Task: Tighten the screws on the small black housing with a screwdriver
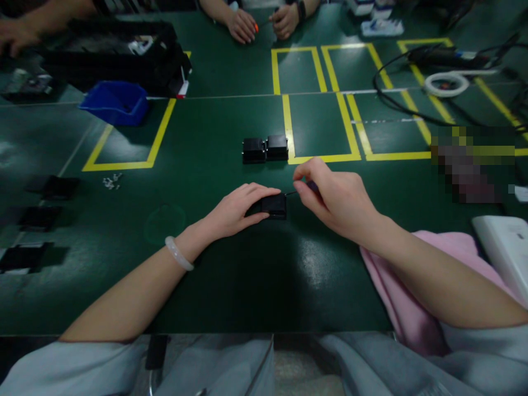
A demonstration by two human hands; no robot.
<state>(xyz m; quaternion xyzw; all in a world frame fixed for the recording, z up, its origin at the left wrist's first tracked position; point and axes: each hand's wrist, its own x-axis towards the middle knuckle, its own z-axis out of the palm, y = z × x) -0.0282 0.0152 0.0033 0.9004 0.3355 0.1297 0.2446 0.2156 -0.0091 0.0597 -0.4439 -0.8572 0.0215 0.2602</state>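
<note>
Between the thumb and fingers of my left hand (pixel 243 209) is a small black box-shaped part (pixel 274 205), held down on the green table. My right hand (pixel 336 195) is closed around a thin dark screwdriver (pixel 292 193), its handle mostly hidden in the fingers. The shaft lies nearly level and its tip meets the right side of the black part. Just beyond my hands stand two similar black parts (pixel 253 150), side by side. A little pile of small screws (pixel 112 181) lies to the left.
Black pieces (pixel 39 219) line the left side. Farther back are a blue bin (pixel 115 102) and a large black case (pixel 111 58). A co-worker's hands (pixel 264 25) rest opposite. Cables (pixel 388 99) lie back right; a pink cloth (pixel 429 308) is under my right forearm.
</note>
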